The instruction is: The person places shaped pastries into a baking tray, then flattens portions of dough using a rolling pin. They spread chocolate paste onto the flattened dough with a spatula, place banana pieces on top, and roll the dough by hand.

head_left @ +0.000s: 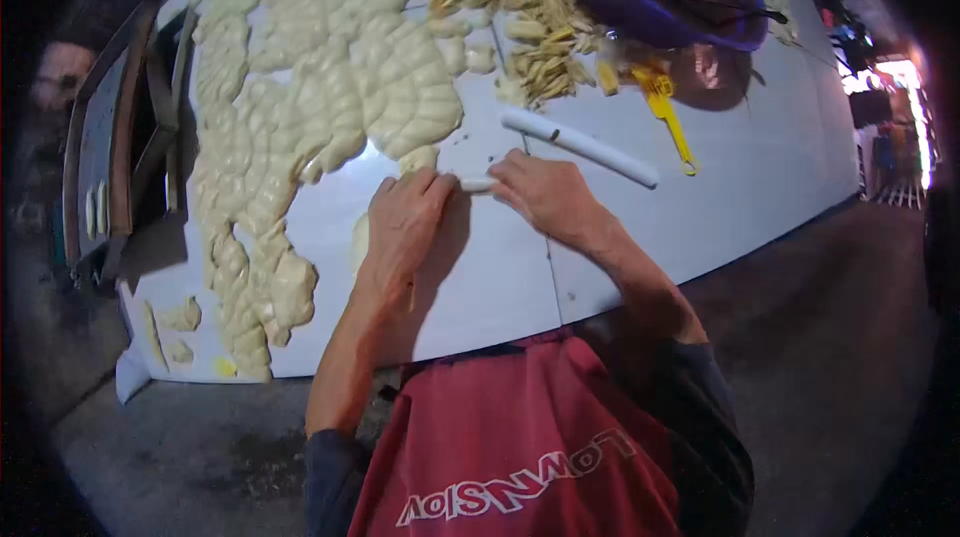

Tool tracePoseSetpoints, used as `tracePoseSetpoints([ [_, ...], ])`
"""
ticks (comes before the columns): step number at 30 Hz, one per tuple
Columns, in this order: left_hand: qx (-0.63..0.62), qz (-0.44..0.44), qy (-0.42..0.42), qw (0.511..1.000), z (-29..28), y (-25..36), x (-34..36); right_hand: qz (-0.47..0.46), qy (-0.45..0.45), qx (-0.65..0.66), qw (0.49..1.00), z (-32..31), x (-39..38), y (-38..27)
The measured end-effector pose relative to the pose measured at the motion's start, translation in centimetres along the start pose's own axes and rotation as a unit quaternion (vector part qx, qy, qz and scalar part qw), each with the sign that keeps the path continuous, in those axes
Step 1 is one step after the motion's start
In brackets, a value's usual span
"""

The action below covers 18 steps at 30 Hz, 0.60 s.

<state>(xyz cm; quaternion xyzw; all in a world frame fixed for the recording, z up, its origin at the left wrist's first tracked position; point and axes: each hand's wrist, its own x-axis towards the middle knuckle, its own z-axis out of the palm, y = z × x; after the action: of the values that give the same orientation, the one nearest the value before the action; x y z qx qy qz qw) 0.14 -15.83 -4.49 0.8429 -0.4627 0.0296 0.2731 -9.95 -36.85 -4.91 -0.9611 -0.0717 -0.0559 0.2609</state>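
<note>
your red garment front [520, 437] is sitting closest to the camera. past it, low over the white table [500, 277], a small pale roll [475, 184] is bridging your two hands — your left hand [405, 217] is curling its fingers at one end, and your right hand [550, 195] is pinching the other. a white rod [580, 149] is lying just beyond your right hand. farther out, pale doughy mounds [330, 97] are spreading leftward — while a yellow tool [661, 107] is lying near a purple basin [620, 7], beside a heap of tan pieces [540, 17].
</note>
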Motion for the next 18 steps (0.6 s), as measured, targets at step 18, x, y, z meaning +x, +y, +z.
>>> tracePoseSetpoints([
  [18,-0.071,-0.076,-0.028,0.994,-4.0,5.3,-5.4,0.179,0.229,-0.129,0.948,-5.6,2.2,10.0],
])
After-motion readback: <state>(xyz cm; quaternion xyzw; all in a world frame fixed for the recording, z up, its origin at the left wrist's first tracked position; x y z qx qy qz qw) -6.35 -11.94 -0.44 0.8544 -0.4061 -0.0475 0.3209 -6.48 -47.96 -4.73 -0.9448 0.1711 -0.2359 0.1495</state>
